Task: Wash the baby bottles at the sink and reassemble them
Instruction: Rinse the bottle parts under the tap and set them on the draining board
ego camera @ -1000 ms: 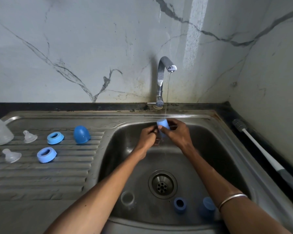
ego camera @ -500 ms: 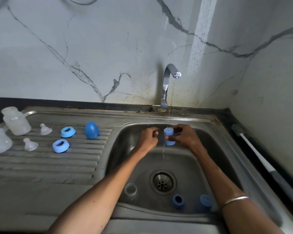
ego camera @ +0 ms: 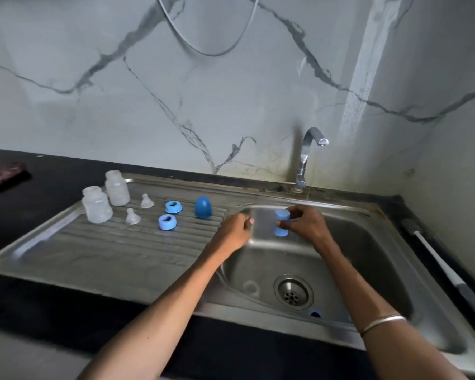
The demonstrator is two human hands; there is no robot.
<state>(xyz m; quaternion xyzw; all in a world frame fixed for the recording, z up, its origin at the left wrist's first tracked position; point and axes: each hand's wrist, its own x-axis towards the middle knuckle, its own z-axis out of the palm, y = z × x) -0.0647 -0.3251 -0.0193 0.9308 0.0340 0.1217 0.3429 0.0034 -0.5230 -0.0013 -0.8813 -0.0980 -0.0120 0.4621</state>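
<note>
**Right hand holds a blue bottle cap over the sink basin**

While the right hand [ego camera: 307, 226] grips a light blue bottle cap [ego camera: 281, 223] above the back of the sink basin [ego camera: 381, 270], its fingers [ego camera: 299, 215] are curled round the cap's far side and the thumb presses the near side, so the cap sits upright between them. The left hand [ego camera: 235, 229] hangs just left of the cap, over the basin's left edge, apart from it; its fingers are curled loosely inward and hold nothing that can be seen.

On the ribbed drainboard [ego camera: 121, 250] to the left stand two clear bottle bodies [ego camera: 96, 205] side by side, touching or nearly so. Beside them lie two clear silicone teats [ego camera: 133, 216], then two light blue screw rings [ego camera: 167, 222], one behind the other, and a darker blue domed cap [ego camera: 203, 207] standing upright nearest the basin.

Down in the basin, a clear ring-shaped part [ego camera: 250, 287] lies left of the drain strainer [ego camera: 293, 293], and a blue ring [ego camera: 315, 314] lies at the near wall, partly hidden by the rim. The curved faucet [ego camera: 307, 154] rises behind the basin; whether water runs cannot be told. A long-handled bottle brush [ego camera: 433, 259] lies on the dark counter [ego camera: 39, 174] along the right wall, and a dark red cloth [ego camera: 3, 175] lies at the far left. A thin bangle [ego camera: 383, 323] circles the right wrist.
</note>
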